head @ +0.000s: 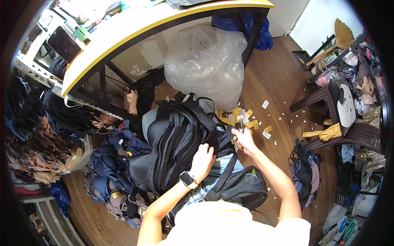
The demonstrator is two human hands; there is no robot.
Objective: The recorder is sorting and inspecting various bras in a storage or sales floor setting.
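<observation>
A thick stack of black padded bras (175,132) lies over my lap, with grey cups showing at its left side. My left hand (203,160), with a watch on the wrist, is curled on the near right side of the stack, gripping the black fabric. To its right, my right hand (244,140) is closed around a slim metal tool (241,123), which looks like scissors; its handles are hidden by the fingers. A dark strap or band (225,138) stretches between the two hands. Yellow and white paper tags (235,115) are heaped on the floor just beyond.
Navy and beige bras (107,172) are piled at left. A big clear plastic bag (206,64) stands under the yellow-edged table (154,18). A brown plastic stool or chair (317,107) with a panda cushion (344,106), and another bra bundle (306,175), are at right. A black mesh bag (243,187) is beside me.
</observation>
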